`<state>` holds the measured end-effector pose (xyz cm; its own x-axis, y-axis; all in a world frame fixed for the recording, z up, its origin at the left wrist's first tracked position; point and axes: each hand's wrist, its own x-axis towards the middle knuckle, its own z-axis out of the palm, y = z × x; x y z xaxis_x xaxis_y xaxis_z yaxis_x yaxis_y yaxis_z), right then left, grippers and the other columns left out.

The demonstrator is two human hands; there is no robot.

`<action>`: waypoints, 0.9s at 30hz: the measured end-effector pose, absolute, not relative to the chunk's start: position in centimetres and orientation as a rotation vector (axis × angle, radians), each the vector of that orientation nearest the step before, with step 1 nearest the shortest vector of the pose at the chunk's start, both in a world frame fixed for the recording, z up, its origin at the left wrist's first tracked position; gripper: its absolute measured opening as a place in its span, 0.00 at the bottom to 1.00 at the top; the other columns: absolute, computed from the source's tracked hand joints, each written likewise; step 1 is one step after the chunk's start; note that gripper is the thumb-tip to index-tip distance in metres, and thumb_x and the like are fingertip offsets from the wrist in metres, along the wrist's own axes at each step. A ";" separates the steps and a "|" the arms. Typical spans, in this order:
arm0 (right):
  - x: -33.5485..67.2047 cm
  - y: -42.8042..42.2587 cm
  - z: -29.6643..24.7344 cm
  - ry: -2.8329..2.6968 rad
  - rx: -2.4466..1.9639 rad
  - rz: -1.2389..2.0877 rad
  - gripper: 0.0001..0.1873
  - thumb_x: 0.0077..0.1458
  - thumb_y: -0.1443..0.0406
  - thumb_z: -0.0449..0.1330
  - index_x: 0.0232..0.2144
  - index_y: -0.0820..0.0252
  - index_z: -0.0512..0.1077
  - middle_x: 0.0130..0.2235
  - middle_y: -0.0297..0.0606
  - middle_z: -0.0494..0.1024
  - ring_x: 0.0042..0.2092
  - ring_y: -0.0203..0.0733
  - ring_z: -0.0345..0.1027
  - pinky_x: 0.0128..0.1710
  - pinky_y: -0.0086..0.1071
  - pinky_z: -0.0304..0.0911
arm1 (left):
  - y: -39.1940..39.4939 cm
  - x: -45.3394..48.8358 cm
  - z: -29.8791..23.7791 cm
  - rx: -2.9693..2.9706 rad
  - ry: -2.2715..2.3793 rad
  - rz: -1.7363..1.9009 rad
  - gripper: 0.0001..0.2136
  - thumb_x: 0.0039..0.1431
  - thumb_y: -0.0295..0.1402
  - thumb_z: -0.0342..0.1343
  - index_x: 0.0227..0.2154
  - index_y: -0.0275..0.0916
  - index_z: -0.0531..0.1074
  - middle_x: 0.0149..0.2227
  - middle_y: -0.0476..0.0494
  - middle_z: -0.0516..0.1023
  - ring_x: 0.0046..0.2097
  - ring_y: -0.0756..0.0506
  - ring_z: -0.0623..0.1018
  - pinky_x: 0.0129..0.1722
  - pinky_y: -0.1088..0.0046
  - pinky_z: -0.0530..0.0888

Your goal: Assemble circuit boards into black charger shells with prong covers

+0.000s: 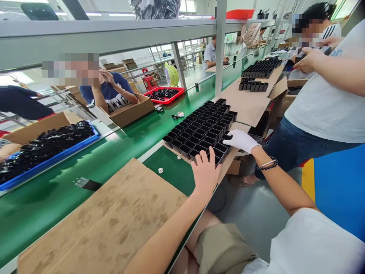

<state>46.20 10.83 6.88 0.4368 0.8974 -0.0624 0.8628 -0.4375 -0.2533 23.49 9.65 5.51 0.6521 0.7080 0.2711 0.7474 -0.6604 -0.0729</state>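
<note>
A block of several small black open boxes [203, 127] stands packed in rows on a cardboard sheet [226, 161] laid on the green conveyor belt [99, 160]. My bare left hand [205, 171] lies at the near edge of the block, fingers stretched out flat against the front boxes. My right hand [241, 140], in a white glove, rests on the near right corner of the block, its fingers curled over the boxes there. A beaded bracelet sits on my right wrist.
A large cardboard sheet [105, 224] lies near me on the belt. A blue tray [51, 160] and a red tray [164, 95] hold black parts. A person in a white shirt [327, 99] stands close on the right; more boxes [261, 68] lie further along.
</note>
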 end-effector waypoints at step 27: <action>28.4 4.6 6.7 -1.732 -2.182 0.323 0.18 0.64 0.50 0.60 0.42 0.58 0.78 0.40 0.47 0.78 0.42 0.49 0.75 0.41 0.33 0.66 | 9.9 1.8 3.8 -2.617 -0.594 -0.719 0.19 0.71 0.40 0.49 0.58 0.37 0.71 0.50 0.31 0.79 0.41 0.40 0.82 0.35 0.66 0.80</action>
